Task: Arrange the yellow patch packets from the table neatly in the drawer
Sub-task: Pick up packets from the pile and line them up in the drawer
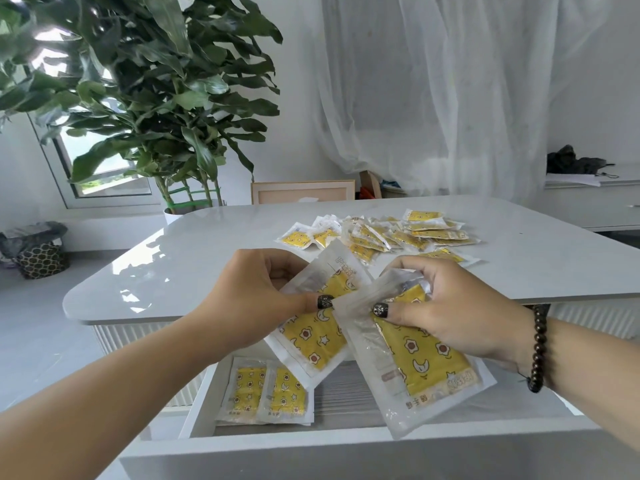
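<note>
The step in hand looks like the carry: two packets are lifted above the open drawer (204, 403) and not yet laid down. Nearest, below the fingers, two yellow patch packets (268, 393) already lie flat side by side at the drawer's left end, touching or slightly overlapping; the drawer floor to their right is bare.

Above that, the left hand (249, 299) has its fingers (311, 301) curled closed on the upper part of one packet (313, 336), thumb on top, the packet hanging tilted toward the drawer. Just beside it, the right hand (446, 306) pinches a second packet (422, 362), its thumb pressed on the clear wrapper and the other fingers folded over the top edge. The two packets overlap where the thumbs nearly meet. A bead bracelet (538, 348) sits on the right wrist.

The next move probably calls for squaring each packet to the pair below and lowering it flat into the bare space to their right, edges aligned.

Beyond the fingers, on the desk (207, 258), a loose heap of packets (384, 233) waits, so most of the task seems left. Further off stand a plant (156, 98) and white curtains (450, 98).
</note>
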Demonstrator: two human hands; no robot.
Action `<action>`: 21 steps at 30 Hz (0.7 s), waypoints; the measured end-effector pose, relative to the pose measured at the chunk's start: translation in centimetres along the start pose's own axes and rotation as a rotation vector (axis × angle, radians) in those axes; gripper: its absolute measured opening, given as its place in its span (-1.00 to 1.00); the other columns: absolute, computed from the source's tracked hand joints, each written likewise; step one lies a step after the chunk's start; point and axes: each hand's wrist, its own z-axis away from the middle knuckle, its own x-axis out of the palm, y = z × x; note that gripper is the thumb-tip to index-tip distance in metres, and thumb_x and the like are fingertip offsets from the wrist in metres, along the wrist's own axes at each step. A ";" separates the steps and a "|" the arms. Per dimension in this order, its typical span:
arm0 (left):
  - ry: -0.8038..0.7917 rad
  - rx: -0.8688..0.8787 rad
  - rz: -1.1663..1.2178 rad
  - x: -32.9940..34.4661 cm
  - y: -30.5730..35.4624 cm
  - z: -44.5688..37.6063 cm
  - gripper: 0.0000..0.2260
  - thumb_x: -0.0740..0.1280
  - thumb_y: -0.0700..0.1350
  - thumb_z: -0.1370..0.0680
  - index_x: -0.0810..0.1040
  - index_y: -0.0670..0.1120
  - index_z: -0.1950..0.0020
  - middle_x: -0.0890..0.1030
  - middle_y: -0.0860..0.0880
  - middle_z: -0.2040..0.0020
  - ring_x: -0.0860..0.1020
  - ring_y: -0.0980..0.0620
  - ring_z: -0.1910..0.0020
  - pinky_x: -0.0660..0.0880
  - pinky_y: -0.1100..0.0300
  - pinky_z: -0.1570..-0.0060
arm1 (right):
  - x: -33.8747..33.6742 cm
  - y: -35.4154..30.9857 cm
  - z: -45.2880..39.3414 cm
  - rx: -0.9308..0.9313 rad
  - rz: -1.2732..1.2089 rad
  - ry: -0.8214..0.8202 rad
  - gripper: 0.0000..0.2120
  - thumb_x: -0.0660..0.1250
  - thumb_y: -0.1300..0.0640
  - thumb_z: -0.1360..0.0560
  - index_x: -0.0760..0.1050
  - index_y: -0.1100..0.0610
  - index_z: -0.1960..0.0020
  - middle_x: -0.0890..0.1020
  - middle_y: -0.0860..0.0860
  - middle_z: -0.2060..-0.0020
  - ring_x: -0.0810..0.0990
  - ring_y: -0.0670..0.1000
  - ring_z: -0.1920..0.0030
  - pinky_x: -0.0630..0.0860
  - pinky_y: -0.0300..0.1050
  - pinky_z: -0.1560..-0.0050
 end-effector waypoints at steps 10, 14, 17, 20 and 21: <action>-0.013 -0.034 0.286 -0.5 0.9 0.3 -0.45 0.54 -0.16 -0.16 0.53 -0.06 -0.12 0.73 -0.07 0.12 0.71 -0.11 0.18 0.65 -0.08 0.18 | 0.0 -0.3 -0.4 0.090 -0.492 0.183 -0.75 0.43 0.41 -0.35 0.56 0.06 0.27 0.62 0.07 0.35 0.60 0.06 0.32 0.54 -0.06 0.19; -0.078 -0.098 0.347 -0.9 0.1 0.2 -0.46 0.52 -0.18 -0.19 0.53 -0.04 -0.16 0.73 -0.07 0.06 0.71 -0.12 0.12 0.66 -0.04 0.15 | 0.3 -0.3 -0.6 0.124 -0.616 0.200 -0.75 0.44 0.38 -0.34 0.56 0.04 0.31 0.61 0.08 0.33 0.58 0.09 0.28 0.52 -0.01 0.11; -0.164 -0.189 0.409 -0.8 -0.8 0.3 -0.51 0.49 -0.21 -0.24 0.53 -0.12 -0.16 0.72 -0.11 0.04 0.70 -0.11 0.09 0.66 0.08 0.17 | 0.3 -0.4 -0.8 0.162 -0.748 0.195 -0.75 0.39 0.41 -0.36 0.54 0.05 0.26 0.61 0.12 0.33 0.58 0.09 0.36 0.55 -0.05 0.26; -0.103 -0.275 0.696 0.4 -1.9 0.6 -0.58 0.45 -0.20 -0.26 0.55 -0.20 -0.10 0.71 -0.19 0.04 0.70 -0.09 0.14 0.65 0.14 0.22 | 0.3 -0.4 -0.9 0.182 -0.837 0.199 -0.76 0.36 0.42 -0.38 0.53 0.08 0.20 0.62 0.13 0.33 0.59 0.10 0.38 0.58 -0.04 0.30; -0.056 -0.305 0.777 1.1 -2.0 0.7 -0.60 0.45 -0.19 -0.27 0.55 -0.20 -0.09 0.71 -0.20 0.05 0.70 -0.09 0.16 0.65 0.15 0.25 | 0.3 -0.4 -0.9 0.184 -0.845 0.200 -0.75 0.36 0.43 -0.38 0.53 0.08 0.19 0.62 0.13 0.32 0.59 0.10 0.37 0.58 -0.02 0.28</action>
